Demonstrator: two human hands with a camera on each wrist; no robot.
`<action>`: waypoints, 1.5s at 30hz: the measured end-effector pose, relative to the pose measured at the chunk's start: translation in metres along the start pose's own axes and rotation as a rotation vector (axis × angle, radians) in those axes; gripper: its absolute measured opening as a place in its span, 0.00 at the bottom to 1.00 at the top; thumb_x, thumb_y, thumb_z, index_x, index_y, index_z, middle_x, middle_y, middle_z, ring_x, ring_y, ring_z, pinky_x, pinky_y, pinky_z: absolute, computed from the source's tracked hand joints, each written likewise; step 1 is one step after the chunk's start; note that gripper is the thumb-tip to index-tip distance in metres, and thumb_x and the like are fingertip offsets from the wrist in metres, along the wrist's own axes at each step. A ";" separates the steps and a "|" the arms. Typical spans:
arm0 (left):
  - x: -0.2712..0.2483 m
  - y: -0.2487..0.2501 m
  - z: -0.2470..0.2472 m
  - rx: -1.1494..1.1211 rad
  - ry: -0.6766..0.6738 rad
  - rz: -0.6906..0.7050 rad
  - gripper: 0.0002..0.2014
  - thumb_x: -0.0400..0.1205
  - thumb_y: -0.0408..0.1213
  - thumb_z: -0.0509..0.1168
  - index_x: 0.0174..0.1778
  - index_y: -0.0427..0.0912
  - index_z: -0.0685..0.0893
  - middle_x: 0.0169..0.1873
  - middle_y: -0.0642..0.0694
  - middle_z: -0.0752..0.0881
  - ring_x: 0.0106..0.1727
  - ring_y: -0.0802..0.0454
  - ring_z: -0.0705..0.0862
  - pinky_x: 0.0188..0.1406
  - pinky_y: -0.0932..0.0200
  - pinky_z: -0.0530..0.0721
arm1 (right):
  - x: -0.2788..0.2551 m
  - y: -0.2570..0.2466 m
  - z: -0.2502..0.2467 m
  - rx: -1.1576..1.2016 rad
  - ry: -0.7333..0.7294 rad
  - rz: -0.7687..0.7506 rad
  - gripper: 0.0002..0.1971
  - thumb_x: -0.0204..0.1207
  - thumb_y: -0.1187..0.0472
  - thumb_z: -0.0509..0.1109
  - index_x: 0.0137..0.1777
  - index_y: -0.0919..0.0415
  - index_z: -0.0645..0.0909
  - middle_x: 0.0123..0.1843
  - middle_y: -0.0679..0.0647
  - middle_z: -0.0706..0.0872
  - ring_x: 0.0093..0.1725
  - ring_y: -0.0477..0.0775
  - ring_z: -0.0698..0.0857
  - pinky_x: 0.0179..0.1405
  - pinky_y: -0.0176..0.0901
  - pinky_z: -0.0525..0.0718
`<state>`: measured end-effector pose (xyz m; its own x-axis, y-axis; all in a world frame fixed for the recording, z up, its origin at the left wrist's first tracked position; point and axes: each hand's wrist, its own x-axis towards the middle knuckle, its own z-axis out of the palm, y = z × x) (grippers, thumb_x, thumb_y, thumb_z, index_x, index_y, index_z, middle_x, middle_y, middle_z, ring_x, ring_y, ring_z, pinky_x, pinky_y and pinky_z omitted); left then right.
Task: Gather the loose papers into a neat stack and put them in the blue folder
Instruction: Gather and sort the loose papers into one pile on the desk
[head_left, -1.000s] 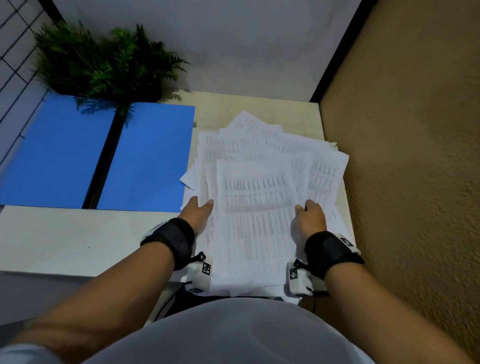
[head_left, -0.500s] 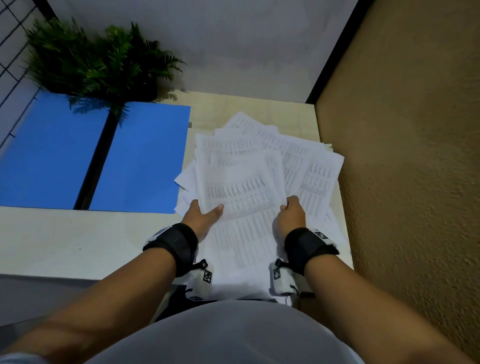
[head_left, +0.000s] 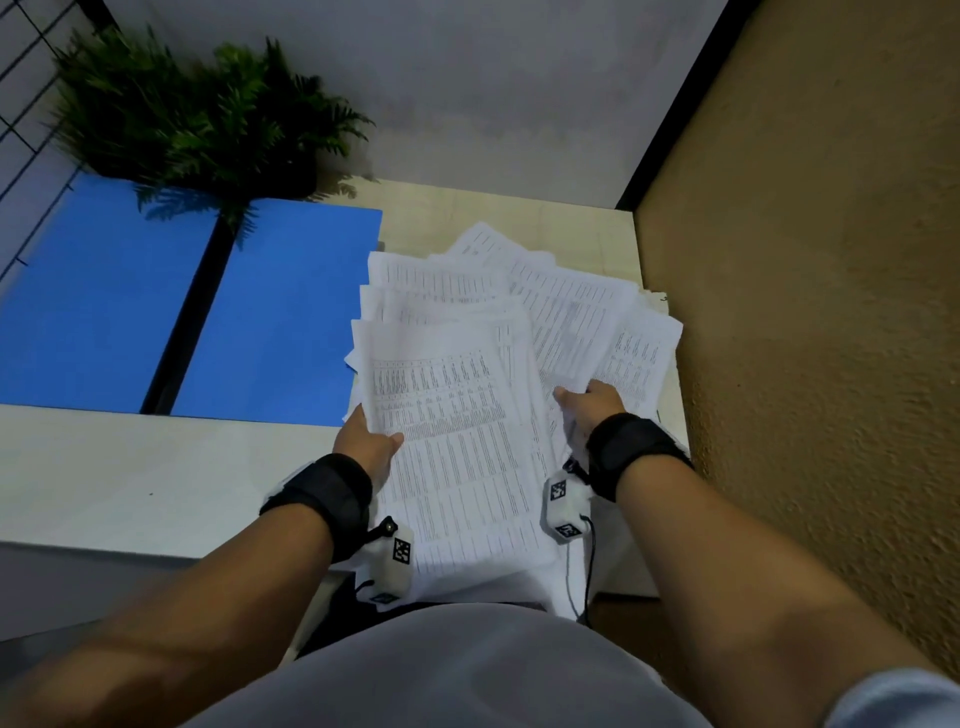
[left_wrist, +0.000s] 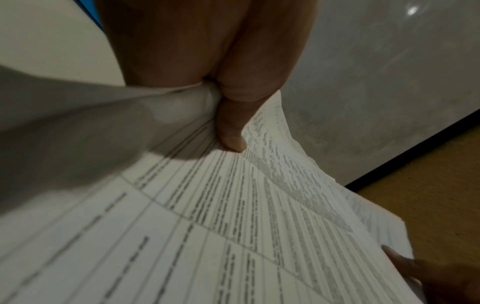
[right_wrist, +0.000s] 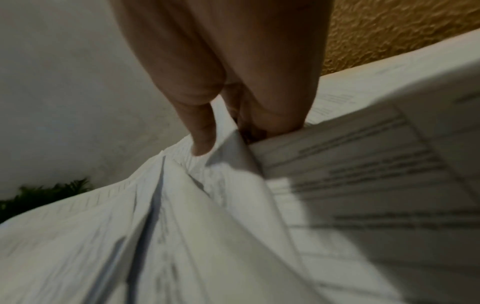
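Note:
A loose pile of printed white papers (head_left: 457, 415) lies fanned out on the right part of the table. My left hand (head_left: 366, 441) grips the pile's left edge, thumb (left_wrist: 231, 131) on top and fingers hidden underneath. My right hand (head_left: 589, 402) pinches sheets at the pile's right side, thumb (right_wrist: 202, 133) on top of the papers (right_wrist: 182, 226). The open blue folder (head_left: 270, 317) lies flat to the left of the pile, with a black spine between its two halves. The printed sheets (left_wrist: 259, 226) fill the left wrist view.
A green potted fern (head_left: 182, 114) stands behind the folder at the back left. A rough tan wall (head_left: 831, 312) runs close along the table's right edge. A grey wall closes the back. The pale tabletop (head_left: 130, 478) lies in front of the folder.
My right hand has moved forward and to the right, further up the pile. The top sheets have been drawn nearer to me, and my left hand keeps its grip on the left edge.

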<state>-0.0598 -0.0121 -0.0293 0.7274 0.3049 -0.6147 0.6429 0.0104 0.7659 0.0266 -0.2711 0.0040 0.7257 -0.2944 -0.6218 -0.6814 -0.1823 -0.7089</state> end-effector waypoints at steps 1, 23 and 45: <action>-0.001 0.001 0.000 -0.005 0.006 -0.007 0.28 0.81 0.18 0.63 0.76 0.40 0.72 0.68 0.40 0.81 0.68 0.41 0.79 0.68 0.51 0.76 | 0.000 0.000 -0.001 -0.041 0.018 -0.012 0.04 0.80 0.66 0.68 0.53 0.65 0.80 0.50 0.59 0.82 0.51 0.57 0.83 0.58 0.44 0.79; 0.002 0.008 0.007 -0.097 -0.005 0.023 0.27 0.79 0.15 0.62 0.71 0.42 0.77 0.64 0.38 0.83 0.65 0.38 0.82 0.69 0.45 0.80 | -0.057 -0.066 -0.113 -0.336 0.675 -0.729 0.07 0.82 0.67 0.57 0.52 0.70 0.73 0.44 0.69 0.82 0.42 0.59 0.79 0.38 0.41 0.67; 0.025 -0.011 0.005 0.084 -0.120 0.057 0.38 0.61 0.46 0.79 0.69 0.52 0.76 0.62 0.47 0.87 0.66 0.42 0.85 0.68 0.39 0.82 | -0.038 0.025 0.007 0.258 0.227 -0.099 0.24 0.82 0.72 0.57 0.77 0.59 0.70 0.72 0.57 0.79 0.65 0.59 0.80 0.71 0.46 0.75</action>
<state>-0.0474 -0.0091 -0.0537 0.7833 0.1864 -0.5930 0.6141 -0.0845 0.7847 -0.0168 -0.2576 0.0074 0.7274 -0.4936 -0.4767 -0.5413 0.0143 -0.8407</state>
